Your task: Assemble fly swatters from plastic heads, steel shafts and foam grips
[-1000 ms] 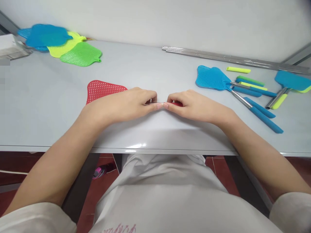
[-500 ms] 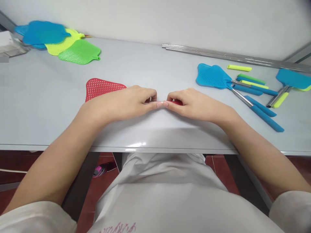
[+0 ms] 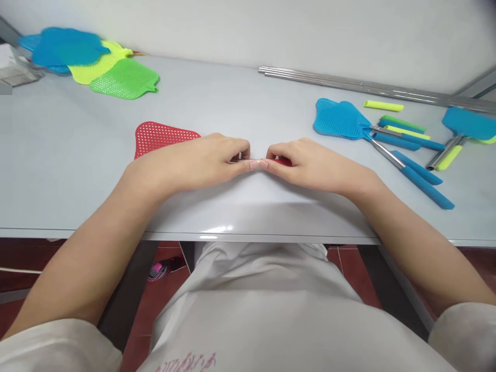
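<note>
A red fly swatter lies crosswise in front of me, its perforated head (image 3: 165, 135) showing beyond my left wrist. My left hand (image 3: 209, 160) pinches the swatter's thin metal shaft, thumb pointing right. Closed around the red handle (image 3: 282, 162) is my right hand (image 3: 310, 164), its thumb almost tip to tip with the left one. Most of the shaft and handle is hidden under my fingers. Just right of my right hand rests a blue fly swatter (image 3: 341, 120) with a metal shaft and blue grip.
Several swatter heads, with a green one (image 3: 126, 78) in front, are piled at the back left beside a whitish packet (image 3: 17, 67). Long metal rods (image 3: 349, 85) lie along the wall. Loose grips, including a yellow one (image 3: 383, 106), and another blue head (image 3: 468, 123) lie at right.
The view has tilted very slightly. Both hands keep the same hold on the red fly swatter, with no clear movement of the things on the table.
</note>
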The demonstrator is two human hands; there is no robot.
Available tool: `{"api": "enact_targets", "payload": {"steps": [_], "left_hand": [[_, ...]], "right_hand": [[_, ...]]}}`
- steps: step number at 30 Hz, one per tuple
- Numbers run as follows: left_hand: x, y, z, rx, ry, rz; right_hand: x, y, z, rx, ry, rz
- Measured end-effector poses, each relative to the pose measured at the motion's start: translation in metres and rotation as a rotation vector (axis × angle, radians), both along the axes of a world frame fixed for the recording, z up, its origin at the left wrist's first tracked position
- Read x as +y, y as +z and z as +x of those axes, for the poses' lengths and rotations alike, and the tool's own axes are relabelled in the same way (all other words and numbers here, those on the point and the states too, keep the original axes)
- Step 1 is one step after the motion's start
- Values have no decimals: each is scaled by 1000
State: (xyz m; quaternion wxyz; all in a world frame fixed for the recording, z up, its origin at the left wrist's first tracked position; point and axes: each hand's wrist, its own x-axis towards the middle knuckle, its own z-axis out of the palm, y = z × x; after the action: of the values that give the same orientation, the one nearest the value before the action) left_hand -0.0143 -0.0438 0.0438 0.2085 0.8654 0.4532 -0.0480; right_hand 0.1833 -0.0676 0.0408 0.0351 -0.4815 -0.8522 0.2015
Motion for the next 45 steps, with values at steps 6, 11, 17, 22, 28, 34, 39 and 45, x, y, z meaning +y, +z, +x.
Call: {"api": "enact_targets", "payload": {"steps": [6, 11, 17, 22, 28, 34, 39, 45], "left_hand": [[-1, 2, 2, 12, 13, 0], [-1, 2, 2, 10, 9, -6], [0, 0, 1, -10, 12, 37], [1, 2, 4, -39, 6, 125], [3, 1, 6, 8, -43, 73], [3, 2, 8, 20, -67, 61], [2, 2, 6, 22, -43, 43], [4, 2, 8, 19, -78, 109]], "right_hand": [[1, -1, 0, -9, 3, 7], [0, 0, 0, -9, 1, -1], [0, -1, 0, 16, 8, 0], [2, -4, -1, 63, 6, -5], [6, -5, 1, 61, 8, -18], [12, -1, 7, 22, 12, -82], [15, 4, 13, -10, 0, -117], [19, 8, 19, -56, -43, -119]]}}
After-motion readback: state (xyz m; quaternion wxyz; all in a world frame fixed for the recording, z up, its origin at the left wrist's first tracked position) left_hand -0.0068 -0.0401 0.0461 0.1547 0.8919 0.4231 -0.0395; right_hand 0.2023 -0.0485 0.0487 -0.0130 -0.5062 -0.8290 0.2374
